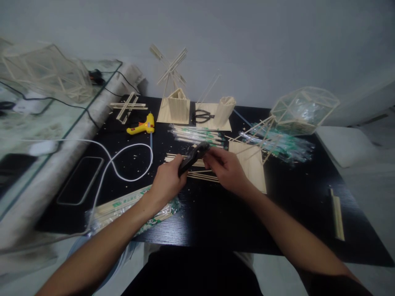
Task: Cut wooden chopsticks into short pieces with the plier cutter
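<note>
My left hand grips the handles of a black cutter, whose head points up and to the right. My right hand is beside the cutter's head, its fingers pinched at the ends of thin wooden sticks that lie flat on the black table. Whether the cutter's jaws touch a stick is hidden by my fingers. A flat panel of glued sticks lies just right of my right hand.
A yellow glue gun and its white cord lie at the left. Stick models, a windmill, scissors and a cup stand at the back. Packs of sticks lie front left, a geometric frame at the right.
</note>
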Tool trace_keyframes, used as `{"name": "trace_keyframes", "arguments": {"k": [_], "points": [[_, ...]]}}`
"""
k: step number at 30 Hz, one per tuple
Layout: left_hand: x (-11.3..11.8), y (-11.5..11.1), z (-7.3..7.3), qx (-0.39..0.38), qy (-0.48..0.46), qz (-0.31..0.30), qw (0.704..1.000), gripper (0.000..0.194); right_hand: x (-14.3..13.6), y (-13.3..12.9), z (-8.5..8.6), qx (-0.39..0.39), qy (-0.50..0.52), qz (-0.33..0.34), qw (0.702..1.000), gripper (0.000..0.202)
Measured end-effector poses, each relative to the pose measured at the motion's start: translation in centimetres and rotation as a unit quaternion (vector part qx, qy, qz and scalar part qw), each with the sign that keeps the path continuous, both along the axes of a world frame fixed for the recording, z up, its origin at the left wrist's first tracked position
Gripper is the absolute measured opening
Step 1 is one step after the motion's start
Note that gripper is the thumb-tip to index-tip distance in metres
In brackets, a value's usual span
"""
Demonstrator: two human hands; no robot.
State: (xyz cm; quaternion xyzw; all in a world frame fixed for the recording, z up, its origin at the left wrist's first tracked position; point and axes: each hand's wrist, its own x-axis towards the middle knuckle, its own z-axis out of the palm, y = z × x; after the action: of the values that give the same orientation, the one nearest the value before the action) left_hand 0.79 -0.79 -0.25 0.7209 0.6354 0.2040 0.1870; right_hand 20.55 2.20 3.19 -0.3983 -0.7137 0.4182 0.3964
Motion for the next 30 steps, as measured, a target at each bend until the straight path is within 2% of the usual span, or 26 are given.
{"name": "trace_keyframes", "arguments": {"k": [6,11,14,18,25,30], "points": [[0.01,0.07,-0.03,0.041,-0.078,-0.012,0.996,0.011,0.07,-0.07,-0.05,0.003,0.010,0.002,1.000,0.015],[-0.27,-0.01,0.48,0.036,-0.122,-0.063,0.990,0.031,0.45,0.15,0.00,0.014,0.000,-0.009,1.000,0.018],[-0.41,0.12,0.44,0.050,-0.130,-0.080,0.987,0.036,0.62,0.15,0.31,0.019,-0.012,-0.026,0.999,0.019],[-0.25,0.42,0.09,0.073,-0.118,-0.069,0.988,0.039,0.59,-0.03,0.65,0.029,-0.014,-0.038,0.999,0.016],[-0.18,0.43,0.06,0.035,-0.106,-0.031,0.993,0.043,0.52,-0.22,0.76,0.040,-0.021,-0.058,0.997,0.020],[-0.59,0.34,0.13,0.054,-0.164,-0.058,0.983,0.042,0.64,-0.12,0.71,0.031,-0.016,-0.065,0.997,0.017]]}}
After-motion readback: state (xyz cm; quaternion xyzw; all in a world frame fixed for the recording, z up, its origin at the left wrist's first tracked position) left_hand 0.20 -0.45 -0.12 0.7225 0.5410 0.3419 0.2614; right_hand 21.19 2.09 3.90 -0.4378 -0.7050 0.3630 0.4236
